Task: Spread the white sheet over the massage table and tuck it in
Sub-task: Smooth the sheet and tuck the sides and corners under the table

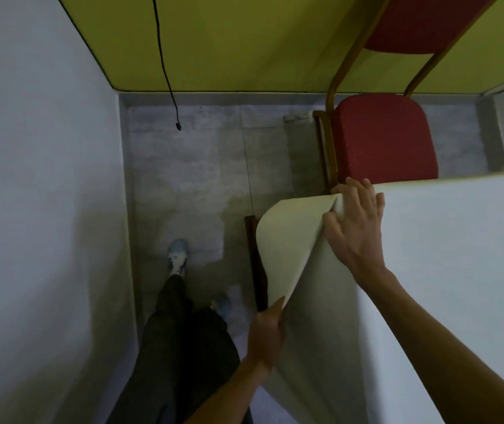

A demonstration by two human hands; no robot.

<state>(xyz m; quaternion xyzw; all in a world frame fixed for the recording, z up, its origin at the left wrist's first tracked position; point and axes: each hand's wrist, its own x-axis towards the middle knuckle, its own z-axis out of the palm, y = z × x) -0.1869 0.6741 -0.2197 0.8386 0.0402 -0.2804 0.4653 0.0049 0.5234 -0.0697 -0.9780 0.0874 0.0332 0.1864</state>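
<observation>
White sheet [458,255] already covering surface, draping over left edge. Right hand [355,223], fingers apart, pressing sheet at far corner. Left hand [267,333] fingers clamping loose flap [287,240]. Tucking corner not yet done.

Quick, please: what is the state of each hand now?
Left hand: closed, gripping the folded flap of the white sheet.
Right hand: open, fingers spread, pressing the sheet at the corner.
</observation>
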